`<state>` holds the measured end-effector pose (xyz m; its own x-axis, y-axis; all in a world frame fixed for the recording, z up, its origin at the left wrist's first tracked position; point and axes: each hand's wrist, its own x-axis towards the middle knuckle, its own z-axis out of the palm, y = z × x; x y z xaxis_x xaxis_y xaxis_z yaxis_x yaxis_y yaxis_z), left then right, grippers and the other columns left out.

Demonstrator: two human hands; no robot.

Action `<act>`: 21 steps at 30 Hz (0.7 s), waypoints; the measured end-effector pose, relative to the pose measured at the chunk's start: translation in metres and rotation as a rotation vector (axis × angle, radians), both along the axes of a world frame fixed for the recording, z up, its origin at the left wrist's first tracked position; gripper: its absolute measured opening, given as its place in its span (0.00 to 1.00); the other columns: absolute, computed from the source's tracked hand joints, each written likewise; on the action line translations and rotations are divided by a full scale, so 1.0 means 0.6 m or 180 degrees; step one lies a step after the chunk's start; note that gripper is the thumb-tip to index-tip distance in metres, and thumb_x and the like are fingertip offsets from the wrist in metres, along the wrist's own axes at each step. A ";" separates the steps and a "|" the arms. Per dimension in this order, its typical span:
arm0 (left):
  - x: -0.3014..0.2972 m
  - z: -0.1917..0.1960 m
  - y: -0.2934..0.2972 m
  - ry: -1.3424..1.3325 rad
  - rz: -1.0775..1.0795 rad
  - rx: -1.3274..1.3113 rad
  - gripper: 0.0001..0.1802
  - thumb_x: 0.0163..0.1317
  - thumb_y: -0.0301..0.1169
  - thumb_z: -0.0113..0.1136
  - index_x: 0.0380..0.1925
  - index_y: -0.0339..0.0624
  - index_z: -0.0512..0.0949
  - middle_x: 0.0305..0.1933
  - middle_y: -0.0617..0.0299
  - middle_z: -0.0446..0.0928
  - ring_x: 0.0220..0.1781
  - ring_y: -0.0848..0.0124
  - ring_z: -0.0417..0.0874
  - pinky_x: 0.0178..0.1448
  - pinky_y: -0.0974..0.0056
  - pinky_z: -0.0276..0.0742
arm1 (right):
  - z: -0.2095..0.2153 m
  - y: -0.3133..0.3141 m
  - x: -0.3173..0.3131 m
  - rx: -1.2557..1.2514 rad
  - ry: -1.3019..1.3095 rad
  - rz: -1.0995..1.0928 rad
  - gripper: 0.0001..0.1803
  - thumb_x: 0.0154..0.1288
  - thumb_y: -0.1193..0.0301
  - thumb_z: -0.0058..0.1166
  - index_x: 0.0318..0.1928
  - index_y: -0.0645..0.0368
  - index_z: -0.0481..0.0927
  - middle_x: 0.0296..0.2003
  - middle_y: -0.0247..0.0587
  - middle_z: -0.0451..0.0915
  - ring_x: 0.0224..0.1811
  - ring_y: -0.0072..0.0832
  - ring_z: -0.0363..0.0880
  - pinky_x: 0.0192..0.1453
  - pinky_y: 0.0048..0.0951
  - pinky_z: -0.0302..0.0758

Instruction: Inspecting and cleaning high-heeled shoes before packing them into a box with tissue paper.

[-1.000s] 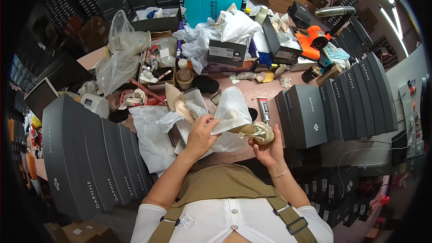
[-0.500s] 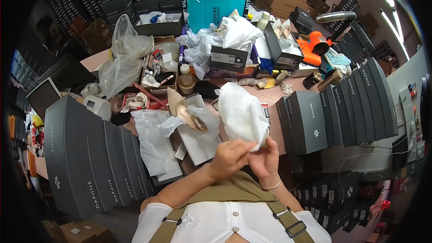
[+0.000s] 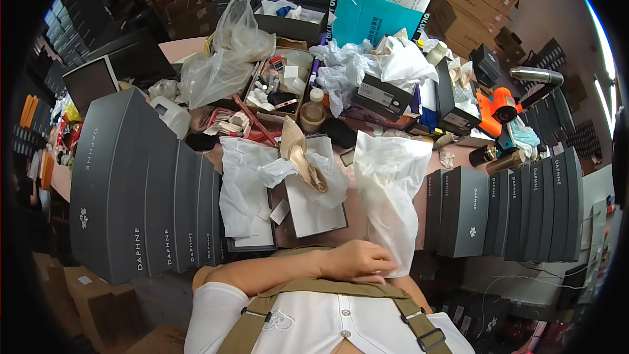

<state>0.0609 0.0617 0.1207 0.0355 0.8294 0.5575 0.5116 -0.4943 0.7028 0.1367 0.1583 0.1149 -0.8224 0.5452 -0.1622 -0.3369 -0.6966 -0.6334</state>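
A long sheet of white tissue paper (image 3: 393,190) stands loosely spread in front of my body, right of the middle. My left hand (image 3: 357,261) reaches across to the lower end of the paper, its fingers curled and closed against the edge. Only the forearm of my right arm shows below the paper; the paper and my left hand hide my right hand. To the left, a pale beige pointed shoe (image 3: 306,165) lies on tissue over an open shoe-box part (image 3: 308,223). Beside it, another sheet of tissue (image 3: 241,180) covers a box part.
Dark grey shoe boxes stand in rows at the left (image 3: 108,187) and the right (image 3: 472,213). Behind are a brown-capped bottle (image 3: 313,115), a box of small items (image 3: 280,85), an orange heat gun (image 3: 496,113) and a clear plastic bag (image 3: 219,65).
The tissue paper was bunched between both hands; now it is spread longer and reaches lower. My hands moved down towards my body, and the right one went out of sight. The view shifted.
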 end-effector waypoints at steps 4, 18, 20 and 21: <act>-0.037 -0.074 -0.028 -0.3498 0.1160 -0.0887 0.43 0.58 0.45 0.64 0.68 0.44 0.53 0.61 0.57 0.64 0.62 0.65 0.66 0.63 0.62 0.65 | -0.018 -0.008 -0.013 0.0076 -0.0086 0.0141 0.28 0.71 0.58 0.40 0.66 0.60 0.60 0.65 0.46 0.61 0.66 0.34 0.62 0.67 0.38 0.63; -0.163 -0.117 0.020 -0.3289 0.1261 -0.1338 0.33 0.51 0.19 0.56 0.60 0.41 0.65 0.52 0.62 0.74 0.49 0.75 0.74 0.55 0.69 0.70 | -0.140 0.163 -0.006 0.0627 -0.1562 0.1962 0.46 0.55 0.53 0.62 0.67 0.62 0.55 0.61 0.42 0.66 0.63 0.31 0.66 0.63 0.37 0.67; -0.107 -0.182 0.081 -0.4279 0.2187 -0.0459 0.29 0.53 0.24 0.57 0.58 0.39 0.67 0.50 0.62 0.74 0.46 0.75 0.75 0.53 0.68 0.70 | -0.139 0.169 -0.035 0.0777 -0.1385 0.2196 0.47 0.53 0.55 0.66 0.66 0.62 0.56 0.58 0.41 0.69 0.60 0.30 0.68 0.62 0.35 0.68; -0.105 -0.191 0.086 -0.3675 0.2032 -0.0612 0.26 0.56 0.31 0.58 0.56 0.36 0.68 0.48 0.59 0.75 0.47 0.72 0.75 0.53 0.67 0.71 | -0.131 0.167 -0.032 0.0031 -0.1397 0.2121 0.45 0.51 0.60 0.67 0.65 0.62 0.58 0.57 0.39 0.70 0.57 0.30 0.71 0.60 0.33 0.70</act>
